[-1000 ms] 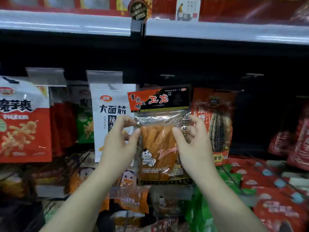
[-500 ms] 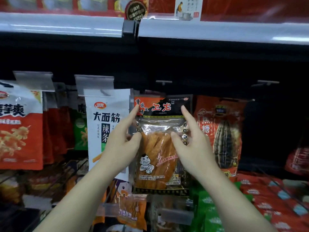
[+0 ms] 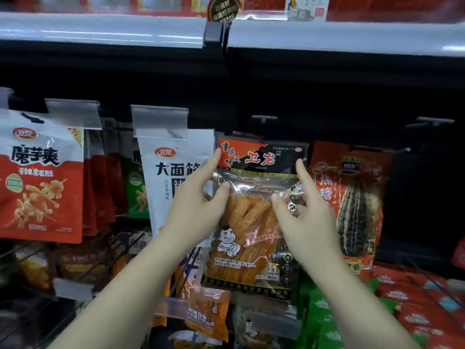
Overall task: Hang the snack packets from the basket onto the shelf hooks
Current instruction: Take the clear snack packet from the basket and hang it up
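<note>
I hold a clear packet [image 3: 254,222] of orange strips up against the hooks, between a white packet [image 3: 173,172] on its left and a red seed packet [image 3: 352,202] on its right. Its header is red and black, and it stands upright, level with the tops of its neighbours.

My left hand [image 3: 198,210] pinches the packet's left edge: the thumb lies on the clear front just under the header, the index finger points up along the edge to the red corner, and the other fingers go behind. My right hand [image 3: 304,215] does the same on the right edge, thumb on the front, index finger straight up to the black part of the header, the rest curled behind the film. So both sets of fingers are clamped on the packet.

I cannot tell whether the header is on a hook; the hook behind it is hidden. Bare hooks [image 3: 264,118] stick out of the dark back panel above it. A white shelf edge [image 3: 100,28] runs across the top. To the far left hangs a red and white packet [image 3: 40,182], and more small packets hang in the row below
</note>
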Available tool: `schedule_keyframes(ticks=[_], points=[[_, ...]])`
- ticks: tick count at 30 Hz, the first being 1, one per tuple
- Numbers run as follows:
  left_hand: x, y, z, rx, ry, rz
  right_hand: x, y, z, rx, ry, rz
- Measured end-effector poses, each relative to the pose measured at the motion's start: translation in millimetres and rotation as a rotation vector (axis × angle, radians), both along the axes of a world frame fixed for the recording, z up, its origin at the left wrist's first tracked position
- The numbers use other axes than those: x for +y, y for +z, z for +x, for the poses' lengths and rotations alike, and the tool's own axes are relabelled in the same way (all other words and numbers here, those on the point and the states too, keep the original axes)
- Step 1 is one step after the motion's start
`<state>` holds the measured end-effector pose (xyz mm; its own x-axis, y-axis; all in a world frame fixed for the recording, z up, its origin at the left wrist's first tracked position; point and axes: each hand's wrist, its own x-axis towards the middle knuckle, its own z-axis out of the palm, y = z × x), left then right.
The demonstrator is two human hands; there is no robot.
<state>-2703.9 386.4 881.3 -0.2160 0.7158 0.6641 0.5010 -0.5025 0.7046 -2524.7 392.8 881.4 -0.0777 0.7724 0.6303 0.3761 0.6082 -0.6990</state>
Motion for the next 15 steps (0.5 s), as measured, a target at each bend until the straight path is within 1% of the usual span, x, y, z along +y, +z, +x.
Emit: schedule_keyframes(ticks=[4,8,12,15], points=[[-1,0,1,-0.016,0.011,0.004,-3,5,-2,-0.001,-0.051,-0.012],[-6,-2,2,-0.02,0.004,-0.002,-3,1,-1,0.019,-0.064,0.018],[-9,-3,6,0.047,0.043,-0.006,-6,-1,1,0.007,-0.088,0.015],[-12,-4,6,0.04,0.06,-0.024,-9,-1,0,-0.003,-0.09,0.004]])
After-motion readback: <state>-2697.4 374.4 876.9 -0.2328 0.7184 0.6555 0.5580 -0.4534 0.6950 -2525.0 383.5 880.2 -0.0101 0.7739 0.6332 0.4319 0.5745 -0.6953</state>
